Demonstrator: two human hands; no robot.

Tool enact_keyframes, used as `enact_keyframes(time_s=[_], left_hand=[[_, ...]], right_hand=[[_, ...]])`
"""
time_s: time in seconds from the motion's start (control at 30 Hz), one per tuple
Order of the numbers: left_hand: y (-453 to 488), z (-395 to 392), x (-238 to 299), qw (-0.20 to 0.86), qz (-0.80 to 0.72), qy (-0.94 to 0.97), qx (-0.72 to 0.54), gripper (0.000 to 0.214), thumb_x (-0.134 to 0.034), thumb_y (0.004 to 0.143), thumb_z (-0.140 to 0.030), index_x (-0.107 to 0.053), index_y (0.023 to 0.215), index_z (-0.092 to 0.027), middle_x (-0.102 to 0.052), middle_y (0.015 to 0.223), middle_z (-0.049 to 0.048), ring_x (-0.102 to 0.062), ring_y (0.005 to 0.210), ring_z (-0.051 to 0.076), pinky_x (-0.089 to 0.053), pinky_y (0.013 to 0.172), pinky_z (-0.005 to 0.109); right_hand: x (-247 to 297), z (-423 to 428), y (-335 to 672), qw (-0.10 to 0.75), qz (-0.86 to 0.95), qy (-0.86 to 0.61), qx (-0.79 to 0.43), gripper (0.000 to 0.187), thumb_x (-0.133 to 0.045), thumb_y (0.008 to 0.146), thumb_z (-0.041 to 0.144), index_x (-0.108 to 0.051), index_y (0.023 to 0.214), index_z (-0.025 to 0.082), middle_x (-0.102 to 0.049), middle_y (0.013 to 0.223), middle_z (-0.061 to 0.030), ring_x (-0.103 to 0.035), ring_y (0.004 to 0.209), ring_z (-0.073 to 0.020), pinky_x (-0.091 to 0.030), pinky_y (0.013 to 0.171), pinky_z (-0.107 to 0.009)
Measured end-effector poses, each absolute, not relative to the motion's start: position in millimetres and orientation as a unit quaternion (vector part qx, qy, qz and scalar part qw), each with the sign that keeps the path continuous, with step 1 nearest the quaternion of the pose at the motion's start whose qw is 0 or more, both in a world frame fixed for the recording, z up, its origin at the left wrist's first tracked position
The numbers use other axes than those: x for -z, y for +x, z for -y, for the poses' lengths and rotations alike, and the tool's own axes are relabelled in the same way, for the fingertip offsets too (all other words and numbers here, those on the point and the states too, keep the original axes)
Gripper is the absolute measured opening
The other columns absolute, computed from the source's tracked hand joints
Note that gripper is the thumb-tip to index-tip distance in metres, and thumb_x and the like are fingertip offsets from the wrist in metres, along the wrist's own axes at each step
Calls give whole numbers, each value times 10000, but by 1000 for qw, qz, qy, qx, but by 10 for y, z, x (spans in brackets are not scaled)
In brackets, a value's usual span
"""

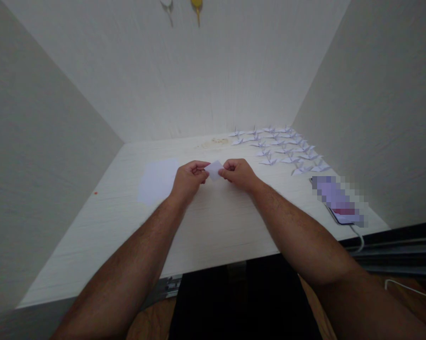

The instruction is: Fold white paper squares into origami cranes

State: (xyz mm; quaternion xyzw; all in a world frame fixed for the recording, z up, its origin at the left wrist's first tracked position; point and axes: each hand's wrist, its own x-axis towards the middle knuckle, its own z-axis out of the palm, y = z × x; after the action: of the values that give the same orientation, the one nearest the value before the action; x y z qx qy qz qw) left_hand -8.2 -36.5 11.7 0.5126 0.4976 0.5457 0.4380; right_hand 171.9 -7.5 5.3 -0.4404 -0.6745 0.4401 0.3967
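Between my two hands, above the middle of the white table (pixel 220 231), is a small folded square of white paper (pixel 214 169), turned so a corner points up. My left hand (pixel 191 177) pinches its left corner between thumb and fingers. At the right corner, my right hand (pixel 238 173) grips it the same way, with the other fingers curled in. The layers of the fold are too small to make out. Left of my left hand lies a flat stack or sheet of white paper (pixel 156 182).
Several white paper cranes (pixel 284 150) stand in rows at the back right. Nearer on the right lies a phone (pixel 336 203), its screen blurred, with a white cable (pixel 361 241). Walls enclose the table's back and sides. Two hooks, one yellow (pixel 196 4), hang on the back wall.
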Motion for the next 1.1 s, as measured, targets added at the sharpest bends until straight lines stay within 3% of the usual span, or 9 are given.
enact_keyframes(time_s=[0.2, 0.4, 0.63, 0.87, 1.1], left_hand=[[-119, 330, -131, 456, -456, 492, -585, 293, -675, 589, -132, -720, 877, -160, -663, 798, 21, -479, 583, 77, -365, 550, 225], [-119, 360, -203, 504, -352, 487, -620, 477, -684, 572, -100, -634, 1032, -216, -660, 962, 28, -464, 589, 64, -373, 573, 225], [-153, 419, -307, 550, -305, 478, -613, 600, -606, 479, -69, -570, 1059, -214, -655, 954, 33, -461, 569, 71, -373, 556, 245], [-122, 411, -259, 521, -319, 499, -615, 598, -693, 539, -83, -550, 1100, -230, -649, 960, 22, -443, 570, 51, -374, 566, 224], [-104, 377, -249, 498, -366, 482, -621, 432, -683, 672, -164, -539, 1074, -232, -646, 929, 14, -426, 514, 43, -346, 518, 223]], right_hand=[[-55, 60, 1735, 425, 655, -437, -447, 233, -668, 720, 363, -553, 631, 180, -548, 516, 37, -432, 471, -81, -324, 492, -228], [-112, 79, 1736, 448, 630, -438, -459, 246, -677, 703, 364, -535, 613, 185, -526, 486, 43, -409, 447, -75, -310, 472, -228], [-115, 83, 1740, 469, 617, -426, -466, 261, -687, 692, 378, -528, 614, 186, -534, 488, 39, -425, 453, -77, -321, 473, -225], [-112, 85, 1740, 468, 618, -425, -467, 262, -688, 695, 375, -526, 608, 188, -532, 485, 37, -426, 454, -78, -321, 466, -223], [-114, 91, 1739, 462, 617, -427, -472, 263, -687, 688, 380, -526, 607, 188, -541, 487, 38, -418, 445, -73, -311, 459, -220]])
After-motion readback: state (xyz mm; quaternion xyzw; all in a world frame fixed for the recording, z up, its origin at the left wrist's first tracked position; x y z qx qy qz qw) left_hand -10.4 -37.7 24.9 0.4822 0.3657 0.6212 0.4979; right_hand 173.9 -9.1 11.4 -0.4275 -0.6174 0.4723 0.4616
